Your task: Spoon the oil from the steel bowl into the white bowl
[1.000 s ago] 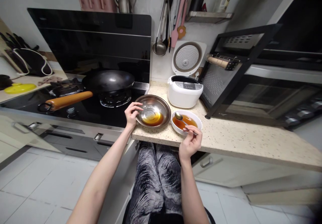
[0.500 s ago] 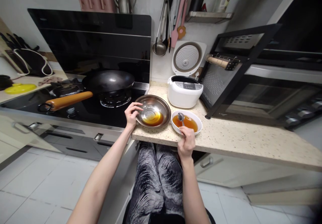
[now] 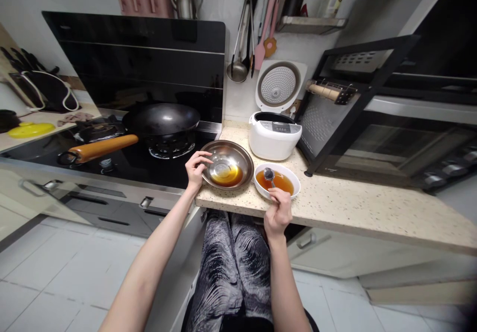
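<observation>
My left hand (image 3: 196, 169) grips the left rim of a round steel bowl (image 3: 244, 160), which stands on the counter with a shallow pool of amber liquid (image 3: 226, 175) at its bottom. Closed around the handle of a small metal spoon (image 3: 269, 174) is my right hand (image 3: 278, 211). The spoon's head is over a white bowl (image 3: 297, 187) holding brownish-orange liquid (image 3: 282, 183). Whether the spoon touches that liquid I cannot tell. The two bowls stand side by side, the white one to the right.
A black wok (image 3: 164, 121) with a wooden handle (image 3: 104, 148) sits on the stove at left. Behind the bowls stands a white rice cooker (image 3: 276, 140), lid raised. An oven (image 3: 402, 143) in a black rack is at right. Utensils (image 3: 246, 29) hang on the wall.
My right hand has shifted very slightly to the right, and the spoon's head is turned a little over the white bowl. My left hand stays at the steel bowl's rim.
</observation>
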### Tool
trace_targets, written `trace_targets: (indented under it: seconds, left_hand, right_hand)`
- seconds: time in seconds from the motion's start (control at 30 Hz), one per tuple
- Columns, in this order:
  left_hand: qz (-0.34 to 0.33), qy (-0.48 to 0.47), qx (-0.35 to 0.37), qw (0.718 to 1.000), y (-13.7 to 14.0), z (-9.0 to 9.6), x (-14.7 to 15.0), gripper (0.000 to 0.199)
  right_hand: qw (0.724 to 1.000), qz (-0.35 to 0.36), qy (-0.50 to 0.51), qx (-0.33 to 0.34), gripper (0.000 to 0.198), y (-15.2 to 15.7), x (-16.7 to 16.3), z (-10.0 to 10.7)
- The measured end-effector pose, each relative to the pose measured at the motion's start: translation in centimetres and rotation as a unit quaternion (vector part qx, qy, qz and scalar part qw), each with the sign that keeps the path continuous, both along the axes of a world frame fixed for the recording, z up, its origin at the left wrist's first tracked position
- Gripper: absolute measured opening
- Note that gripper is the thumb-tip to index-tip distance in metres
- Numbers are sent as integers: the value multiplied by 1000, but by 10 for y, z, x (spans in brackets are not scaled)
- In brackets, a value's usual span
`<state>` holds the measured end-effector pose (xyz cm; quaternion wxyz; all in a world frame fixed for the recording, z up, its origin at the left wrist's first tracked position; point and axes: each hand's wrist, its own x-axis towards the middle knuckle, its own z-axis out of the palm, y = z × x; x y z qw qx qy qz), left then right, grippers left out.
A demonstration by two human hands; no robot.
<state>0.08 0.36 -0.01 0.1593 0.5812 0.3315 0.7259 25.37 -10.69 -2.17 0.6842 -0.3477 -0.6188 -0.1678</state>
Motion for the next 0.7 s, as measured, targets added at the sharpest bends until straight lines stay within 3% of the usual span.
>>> trace_targets:
  seconds: [0.17,0.4,0.7]
  left_hand:
    - [-3,-3,6,1000,0,-1,0,29]
    - [-4,2,7,1000,2,-2,-1,29]
    - [-8,-2,13,1000,2,-3,-1,31]
  right_hand:
    - [993,47,103,-12,15,-7,-22,8]
    - [980,146,101,-95,17,-5,-55,2]
    - [963,173,136,-153,18,6,-63,-15]
